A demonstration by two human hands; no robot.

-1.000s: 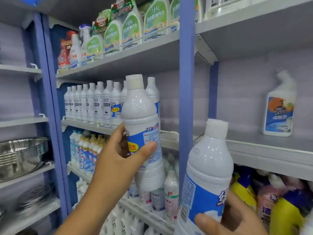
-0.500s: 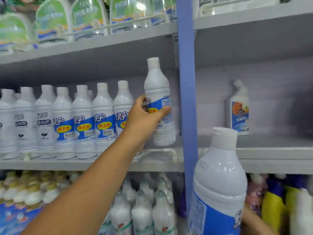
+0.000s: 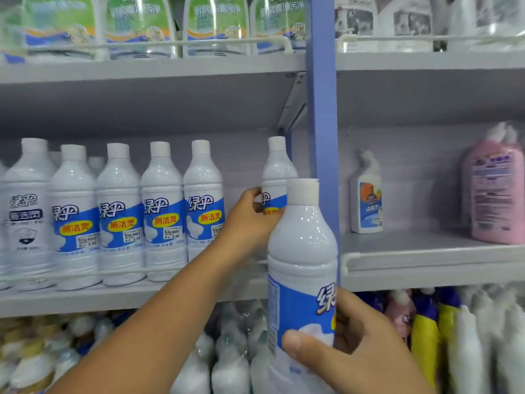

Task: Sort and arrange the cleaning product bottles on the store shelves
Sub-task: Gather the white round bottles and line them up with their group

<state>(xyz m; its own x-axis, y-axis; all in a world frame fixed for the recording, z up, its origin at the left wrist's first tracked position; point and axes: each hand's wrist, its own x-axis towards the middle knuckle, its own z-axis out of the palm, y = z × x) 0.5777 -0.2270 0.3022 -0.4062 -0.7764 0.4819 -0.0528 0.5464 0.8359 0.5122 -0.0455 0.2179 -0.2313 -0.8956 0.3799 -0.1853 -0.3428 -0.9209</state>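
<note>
A: Gripping what, the left hand (image 3: 250,220)?

B: A white bottle (image 3: 277,177), upright at frame centre on the middle shelf (image 3: 127,297); fingers curled round its label. It stood just right of the row of matching bottles (image 3: 162,211), with a gap between, beside the blue post (image 3: 322,137).

A: Right hand (image 3: 349,351)?

B: Clamped on a second white bottle (image 3: 302,265), upright, lower centre, nearer the camera. At right stood a small angled-neck bottle (image 3: 366,197) and a pink bottle (image 3: 494,191).
</note>
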